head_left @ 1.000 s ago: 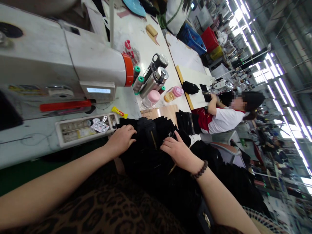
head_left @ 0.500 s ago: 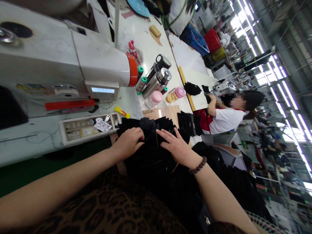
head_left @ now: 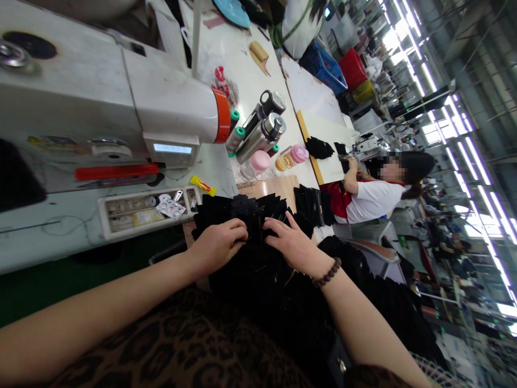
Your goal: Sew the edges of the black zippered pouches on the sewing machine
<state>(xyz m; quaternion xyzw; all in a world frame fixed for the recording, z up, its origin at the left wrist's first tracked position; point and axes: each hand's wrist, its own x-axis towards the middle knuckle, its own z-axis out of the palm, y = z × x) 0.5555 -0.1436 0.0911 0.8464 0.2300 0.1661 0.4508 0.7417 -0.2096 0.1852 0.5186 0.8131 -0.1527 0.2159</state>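
Black fabric pieces (head_left: 258, 207) lie in a thick, fanned stack in front of me, their edges overlapping. On the stack's left part rests my left hand (head_left: 220, 242), its fingers curled in and closed on the dark cloth; the fingertips are partly lost against it. My right hand (head_left: 293, 242), with a beaded bracelet at the wrist, lies on the right part with its fingers apart and slightly bent. Only a narrow gap of black cloth separates the two hands. More black fabric spreads below them over my lap, too dark to make out singly.
A sewing machine (head_left: 169, 97) stands at the left, with a parts tray (head_left: 115, 233) below it. Thread cones, a steel thermos (head_left: 262, 137) and pink-capped bottles (head_left: 291, 156) stand beyond the stack. Another black bundle (head_left: 309, 205) lies right. A co-worker (head_left: 369, 199) sits farther off.
My left hand has slid right across the fabric, closer to my right hand. The right fingers have bent a little more, staying in about the same place.
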